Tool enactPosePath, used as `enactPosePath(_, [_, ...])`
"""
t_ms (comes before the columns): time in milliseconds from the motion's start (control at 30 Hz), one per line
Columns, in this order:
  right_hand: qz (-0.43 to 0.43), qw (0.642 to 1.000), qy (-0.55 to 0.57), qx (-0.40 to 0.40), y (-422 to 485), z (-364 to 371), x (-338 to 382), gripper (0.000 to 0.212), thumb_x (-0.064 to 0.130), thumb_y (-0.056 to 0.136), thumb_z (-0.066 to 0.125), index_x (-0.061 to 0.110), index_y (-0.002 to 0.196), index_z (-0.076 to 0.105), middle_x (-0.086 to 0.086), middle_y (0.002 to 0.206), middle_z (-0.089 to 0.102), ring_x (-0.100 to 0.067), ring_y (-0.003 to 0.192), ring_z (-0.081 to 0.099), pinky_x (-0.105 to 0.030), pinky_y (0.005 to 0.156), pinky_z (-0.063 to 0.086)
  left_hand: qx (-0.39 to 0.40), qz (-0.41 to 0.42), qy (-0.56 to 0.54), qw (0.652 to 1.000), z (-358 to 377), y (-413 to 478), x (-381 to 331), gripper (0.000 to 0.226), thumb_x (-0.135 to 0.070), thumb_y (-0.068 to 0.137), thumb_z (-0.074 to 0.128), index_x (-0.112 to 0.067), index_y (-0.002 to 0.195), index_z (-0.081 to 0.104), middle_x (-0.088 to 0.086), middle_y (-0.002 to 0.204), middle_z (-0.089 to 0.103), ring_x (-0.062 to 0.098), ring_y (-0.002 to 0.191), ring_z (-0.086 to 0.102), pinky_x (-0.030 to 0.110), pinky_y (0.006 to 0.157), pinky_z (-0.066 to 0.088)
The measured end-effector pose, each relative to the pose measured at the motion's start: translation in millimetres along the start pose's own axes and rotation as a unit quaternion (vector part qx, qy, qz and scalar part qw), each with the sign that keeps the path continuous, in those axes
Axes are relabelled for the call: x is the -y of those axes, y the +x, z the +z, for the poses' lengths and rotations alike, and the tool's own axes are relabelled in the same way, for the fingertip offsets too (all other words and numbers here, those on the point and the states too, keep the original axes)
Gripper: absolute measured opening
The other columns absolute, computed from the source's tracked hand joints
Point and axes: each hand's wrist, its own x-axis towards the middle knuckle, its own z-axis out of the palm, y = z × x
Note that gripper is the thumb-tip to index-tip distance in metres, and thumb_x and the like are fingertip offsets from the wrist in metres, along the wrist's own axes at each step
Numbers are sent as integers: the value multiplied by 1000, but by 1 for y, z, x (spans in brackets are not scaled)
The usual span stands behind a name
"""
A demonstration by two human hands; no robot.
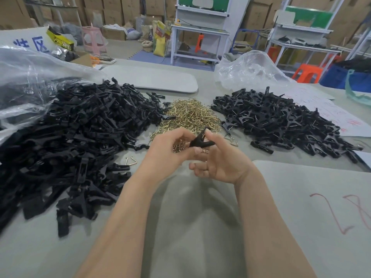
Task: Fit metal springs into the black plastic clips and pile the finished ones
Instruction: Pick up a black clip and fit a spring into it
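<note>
Left hand, right hand hold clip — banner reads 区 (blue).

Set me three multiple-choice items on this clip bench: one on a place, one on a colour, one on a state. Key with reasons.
1. The heap of gold-coloured metal springs lies: A. between the left pile of black plastic clip parts and the right pile of black plastic clips; B. on a stool; C. inside a box.
2. The plastic stool beyond the grey table, far right, is: A. green; B. orange; C. white.
3. The single black plastic clip is: A. lying on the table; B. buried in a pile; C. held by the left hand and the right hand.
Key: 1 A, a black pile flanks it on each side; 2 B, seat and legs are orange; 3 C, both hands' fingers pinch it.
</note>
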Motion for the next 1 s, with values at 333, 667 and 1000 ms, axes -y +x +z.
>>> enactPosePath(333, [-28,999,-2,25,8,1,-7,40,43,78,51,8,94,62,-3,66,71,-12,63,71,-21,57,56,16,46,36,998,2,0,-4,31,-11,77,77,-31,96,62,-14,100,58,-6,92,54,7,81,39])
enactPosePath(667, [-20,998,-48,-48,13,4,-8,67,68,67,51,12,103,64,-6,72,73,-16,67,72,-23,56,56,3,-5,27,1000,0,1,2,18,-24,79,74,-33,89,62,-12,88,67,2,87,61,22,84,48])
enactPosePath(1000, [-300,827,-170,-444,16,2,8,33,18,91,61,12,122,51,-8,101,65,-6,69,67,-22,68,55,-74,-60,191,977,2,4,10,44,-26,89,64,-21,132,54,-4,127,49,12,118,46,19,96,29])
